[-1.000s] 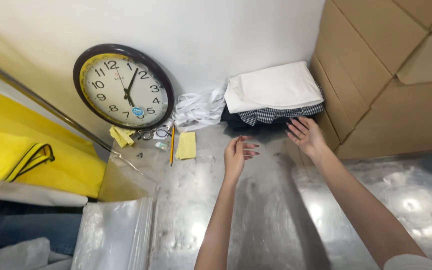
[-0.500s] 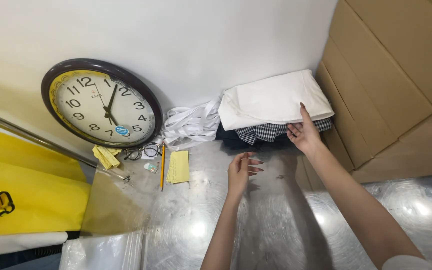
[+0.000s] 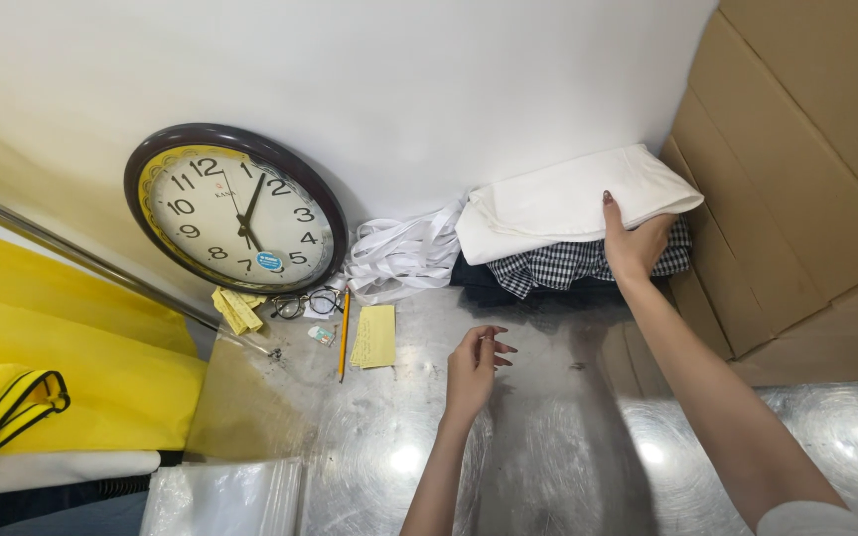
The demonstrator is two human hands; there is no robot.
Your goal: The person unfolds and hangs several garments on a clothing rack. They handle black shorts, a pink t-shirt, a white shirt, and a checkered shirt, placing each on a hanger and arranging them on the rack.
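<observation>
A: Now, status? R hand (image 3: 636,241) grips the folded white cloth (image 3: 568,201), thumb on top, fingers tucked under its near edge, pinching it. Cloth not lifted clear yet; it lies on the checked fabric (image 3: 558,266) just below the fingers.

B: L hand (image 3: 473,372)?

A: Hovers over the steel table (image 3: 548,447), empty, fingers loosely curled, tips apart. R arm stretched fwd, wrist bent up.

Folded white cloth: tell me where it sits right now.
In the head view the folded white cloth lies upper right on a checked fabric, against the white wall beside the cardboard boxes. The right hand grips its front edge.
</observation>
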